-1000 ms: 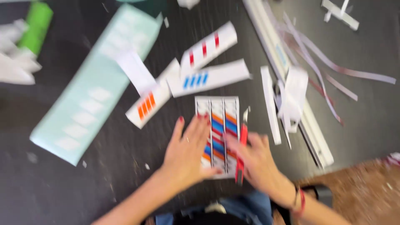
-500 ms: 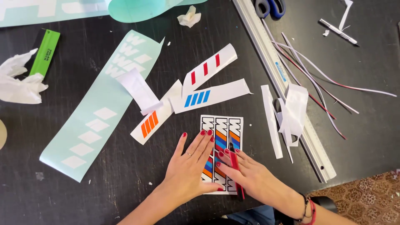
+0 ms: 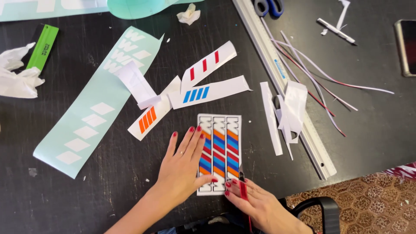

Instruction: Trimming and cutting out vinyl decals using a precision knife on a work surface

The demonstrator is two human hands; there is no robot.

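Observation:
My left hand (image 3: 182, 167) lies flat, fingers spread, on the left part of a white sticker sheet (image 3: 219, 151) with three columns of orange, blue and red diagonal stripes. It presses the sheet onto the black table (image 3: 108, 195). My right hand (image 3: 255, 203) grips a thin red craft knife (image 3: 242, 188), its tip at the sheet's lower right edge.
White strips with red (image 3: 208, 63), blue (image 3: 208, 92) and orange (image 3: 149, 119) bars lie above the sheet. A long mint vinyl sheet (image 3: 95, 108) is at left, a metal ruler (image 3: 286, 86) with cut offcuts at right. Scissors (image 3: 268, 6), a phone (image 3: 407, 45), a green tool (image 3: 43, 45), crumpled paper (image 3: 15, 76).
The view has steadied and shifted. My right hand has slid with the knife from the middle of the sheet down to its lower right corner. The left hand still presses the sheet.

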